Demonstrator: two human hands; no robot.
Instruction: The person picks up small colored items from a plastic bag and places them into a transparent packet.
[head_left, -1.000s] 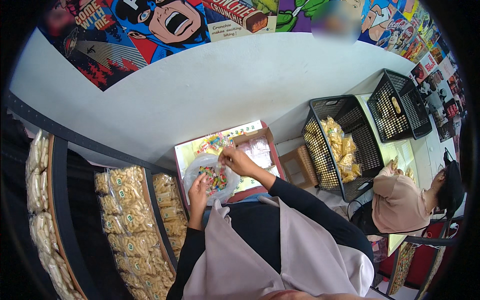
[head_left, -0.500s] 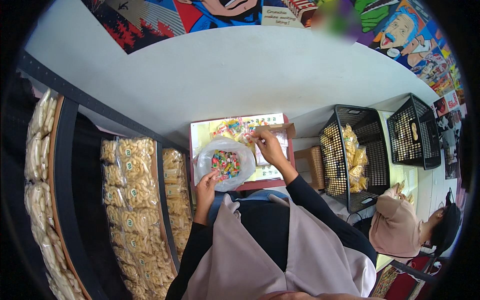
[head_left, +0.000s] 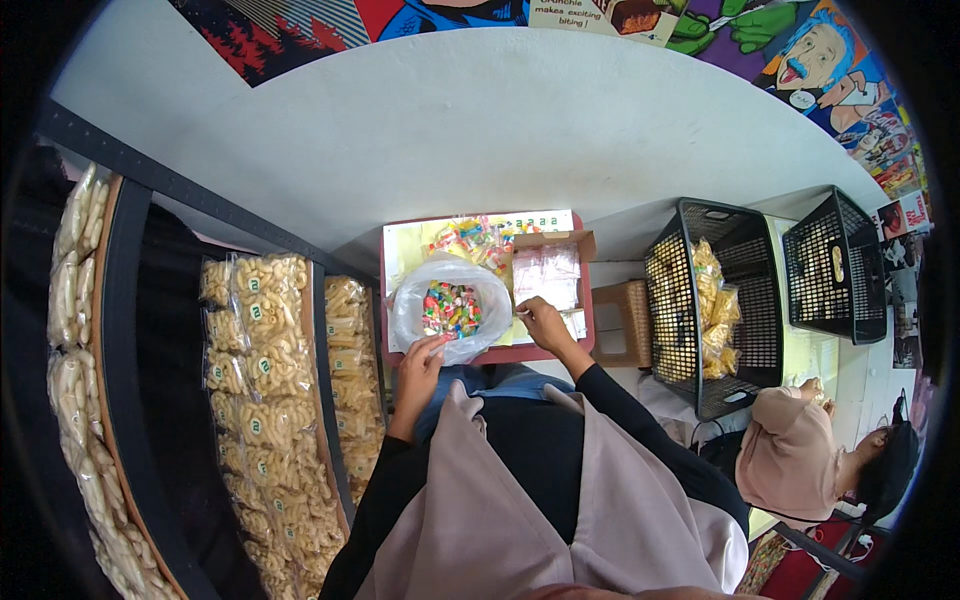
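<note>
- Long black sleeves run down both arms to the wrists, fitting close.
- The left hand (head_left: 420,362) and the right hand (head_left: 545,322) are bare, with no gloves on them.
- A pale beige-pink cloth drapes over chest and shoulders in wide, loose folds.
- Between those folds shows a black top.
- Blue denim covers the lap.

Snack-packet shelves (head_left: 265,340), two black baskets (head_left: 835,265), seated person (head_left: 800,460)

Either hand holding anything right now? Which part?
Left hand grips the near lower rim of the clear plastic bag of coloured candies. Right hand pinches something small and pale at its fingertips; too small to identify.
</note>
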